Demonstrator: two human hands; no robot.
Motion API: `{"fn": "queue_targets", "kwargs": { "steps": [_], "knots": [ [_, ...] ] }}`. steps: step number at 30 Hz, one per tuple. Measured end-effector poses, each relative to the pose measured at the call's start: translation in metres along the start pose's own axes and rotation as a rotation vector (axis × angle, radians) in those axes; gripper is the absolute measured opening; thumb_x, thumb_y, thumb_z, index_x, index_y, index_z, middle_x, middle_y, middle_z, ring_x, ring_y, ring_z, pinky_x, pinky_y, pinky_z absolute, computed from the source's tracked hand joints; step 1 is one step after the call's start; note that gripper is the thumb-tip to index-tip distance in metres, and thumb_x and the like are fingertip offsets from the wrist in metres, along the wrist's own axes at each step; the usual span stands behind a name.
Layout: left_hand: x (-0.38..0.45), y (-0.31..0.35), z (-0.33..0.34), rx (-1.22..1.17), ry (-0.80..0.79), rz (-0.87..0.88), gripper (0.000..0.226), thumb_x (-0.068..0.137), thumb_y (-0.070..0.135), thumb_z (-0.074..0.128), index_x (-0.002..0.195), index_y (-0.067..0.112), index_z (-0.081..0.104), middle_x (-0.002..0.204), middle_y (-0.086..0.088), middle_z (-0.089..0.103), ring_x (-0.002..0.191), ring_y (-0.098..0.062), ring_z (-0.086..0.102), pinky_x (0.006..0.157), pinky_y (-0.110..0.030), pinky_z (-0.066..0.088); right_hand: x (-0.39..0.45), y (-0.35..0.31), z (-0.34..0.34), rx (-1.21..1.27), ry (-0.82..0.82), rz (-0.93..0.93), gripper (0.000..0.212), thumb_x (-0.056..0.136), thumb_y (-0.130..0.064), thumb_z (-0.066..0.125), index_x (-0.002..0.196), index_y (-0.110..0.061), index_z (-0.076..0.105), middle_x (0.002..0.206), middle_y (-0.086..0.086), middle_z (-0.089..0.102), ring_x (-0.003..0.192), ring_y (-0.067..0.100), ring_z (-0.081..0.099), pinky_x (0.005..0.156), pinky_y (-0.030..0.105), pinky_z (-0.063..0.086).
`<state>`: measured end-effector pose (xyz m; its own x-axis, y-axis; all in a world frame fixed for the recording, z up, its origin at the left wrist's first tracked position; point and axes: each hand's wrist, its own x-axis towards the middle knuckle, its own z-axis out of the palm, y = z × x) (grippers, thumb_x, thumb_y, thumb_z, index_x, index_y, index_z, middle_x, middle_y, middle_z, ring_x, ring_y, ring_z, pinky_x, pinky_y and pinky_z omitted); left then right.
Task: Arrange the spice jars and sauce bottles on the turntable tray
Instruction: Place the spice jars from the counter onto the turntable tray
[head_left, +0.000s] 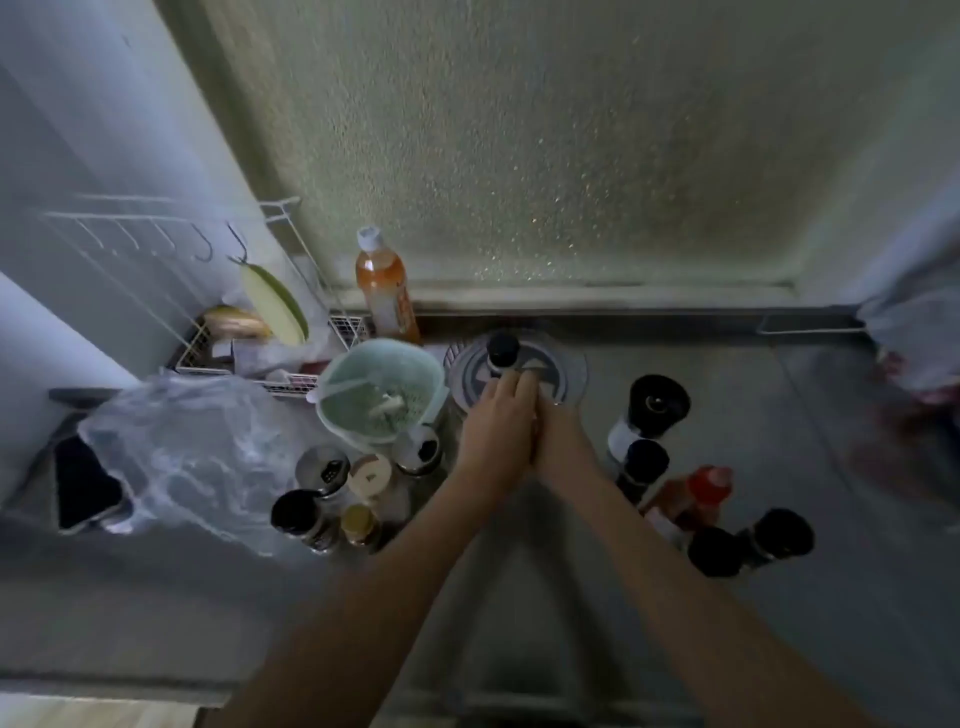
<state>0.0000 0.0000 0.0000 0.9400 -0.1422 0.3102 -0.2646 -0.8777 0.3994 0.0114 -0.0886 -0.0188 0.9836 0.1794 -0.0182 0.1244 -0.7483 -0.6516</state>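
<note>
A round grey turntable tray (569, 364) lies on the counter by the back wall. A black-capped bottle (503, 351) stands upright on its left part. My left hand (493, 436) reaches onto the tray with its fingertips closed against the bottle's lower body. My right hand (558, 441) is pressed beside the left hand, fingers over the tray's near part; blur hides what it touches. Several spice jars (322, 470) cluster to the left of my arms. To the right stand black-capped bottles (655, 405) and a red-capped sauce bottle (707, 486).
A pale green colander bowl (382, 395) sits just left of the tray. Behind it stands an orange drink bottle (387, 291). A white wire rack (260, 343) and a crumpled clear plastic bag (197, 452) fill the left side. A dark flat object (85, 483) lies far left.
</note>
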Motion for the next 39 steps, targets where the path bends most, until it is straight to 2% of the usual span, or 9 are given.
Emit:
{"fn": "queue_targets", "kwargs": {
  "steps": [5, 12, 19, 24, 27, 31, 33, 36, 39],
  "knots": [
    [-0.024, -0.037, 0.061, -0.078, 0.090, -0.101, 0.017, 0.089, 0.010, 0.048, 0.104, 0.008, 0.053, 0.103, -0.015, 0.060, 0.094, -0.031, 0.055, 0.079, -0.039, 0.045, 0.005, 0.040, 0.050, -0.023, 0.192, -0.056, 0.021, 0.093, -0.019, 0.046, 0.108, -0.017, 0.061, 0.102, 0.008, 0.066, 0.095, 0.026, 0.059, 0.077, 0.037, 0.050],
    [-0.039, -0.072, 0.097, -0.209, 0.264, 0.080, 0.013, 0.092, 0.014, 0.050, 0.104, 0.011, 0.053, 0.100, -0.010, 0.059, 0.089, -0.021, 0.053, 0.076, -0.031, 0.043, 0.002, 0.060, 0.084, -0.042, 0.377, -0.232, 0.020, 0.090, -0.007, 0.043, 0.103, -0.007, 0.059, 0.104, 0.014, 0.062, 0.107, 0.027, 0.047, 0.083, 0.035, 0.044],
    [-0.080, -0.059, 0.078, -0.202, 0.247, 0.137, 0.012, 0.090, 0.014, 0.051, 0.101, 0.009, 0.050, 0.099, -0.015, 0.062, 0.085, -0.027, 0.058, 0.067, -0.035, 0.042, -0.041, 0.056, 0.090, -0.004, 0.400, -0.231, 0.014, 0.085, -0.003, 0.044, 0.078, -0.015, 0.049, 0.093, 0.017, 0.061, 0.099, 0.030, 0.045, 0.071, 0.024, 0.024],
    [-0.150, -0.043, 0.057, -0.229, 0.176, 0.164, 0.021, 0.090, 0.012, 0.048, 0.111, 0.010, 0.050, 0.114, -0.013, 0.056, 0.098, -0.026, 0.054, 0.075, -0.029, 0.041, -0.086, 0.054, 0.090, 0.014, 0.355, -0.192, 0.018, 0.084, -0.022, 0.059, 0.070, -0.018, 0.049, 0.078, 0.008, 0.058, 0.086, 0.026, 0.053, 0.069, 0.024, 0.029],
    [-0.186, -0.048, 0.043, -0.070, 0.314, 0.200, 0.025, 0.082, 0.008, 0.049, 0.107, 0.007, 0.053, 0.106, -0.014, 0.056, 0.096, -0.025, 0.050, 0.078, -0.030, 0.043, -0.108, 0.053, 0.086, 0.007, 0.367, -0.169, 0.023, 0.082, -0.025, 0.065, 0.068, -0.013, 0.052, 0.072, 0.006, 0.056, 0.075, 0.019, 0.051, 0.059, 0.023, 0.028],
    [-0.206, -0.061, 0.028, 0.044, 0.789, -0.060, 0.031, 0.072, 0.008, 0.060, 0.101, 0.004, 0.050, 0.098, -0.023, 0.057, 0.092, -0.029, 0.043, 0.076, -0.039, 0.039, -0.131, 0.058, 0.081, 0.002, 0.347, -0.171, 0.022, 0.080, -0.022, 0.068, 0.068, -0.009, 0.054, 0.074, 0.008, 0.058, 0.075, 0.019, 0.050, 0.064, 0.028, 0.036],
    [-0.207, -0.072, 0.024, -0.009, 0.892, -0.233, 0.041, 0.077, 0.017, 0.067, 0.108, -0.002, 0.048, 0.103, -0.027, 0.055, 0.098, -0.035, 0.046, 0.084, -0.041, 0.038, -0.140, 0.064, 0.085, -0.037, 0.372, -0.186, 0.021, 0.079, -0.025, 0.067, 0.071, -0.009, 0.056, 0.078, 0.007, 0.059, 0.081, 0.020, 0.048, 0.067, 0.029, 0.035],
    [-0.203, -0.084, 0.025, -0.146, 0.757, -0.429, 0.064, 0.081, 0.035, 0.069, 0.122, -0.005, 0.040, 0.115, -0.028, 0.048, 0.105, -0.042, 0.046, 0.092, -0.047, 0.039, -0.151, 0.070, 0.092, -0.056, 0.412, -0.241, 0.020, 0.081, -0.031, 0.063, 0.073, -0.015, 0.053, 0.080, 0.002, 0.056, 0.082, 0.016, 0.044, 0.064, 0.019, 0.030],
    [-0.195, -0.088, 0.028, -0.175, 0.586, -0.484, 0.062, 0.082, 0.033, 0.067, 0.120, -0.007, 0.040, 0.119, -0.031, 0.044, 0.110, -0.045, 0.042, 0.093, -0.053, 0.037, -0.154, 0.069, 0.091, -0.015, 0.426, -0.272, 0.025, 0.088, -0.040, 0.054, 0.072, -0.020, 0.051, 0.078, -0.001, 0.054, 0.079, 0.012, 0.043, 0.065, 0.017, 0.029]
  ]
}}
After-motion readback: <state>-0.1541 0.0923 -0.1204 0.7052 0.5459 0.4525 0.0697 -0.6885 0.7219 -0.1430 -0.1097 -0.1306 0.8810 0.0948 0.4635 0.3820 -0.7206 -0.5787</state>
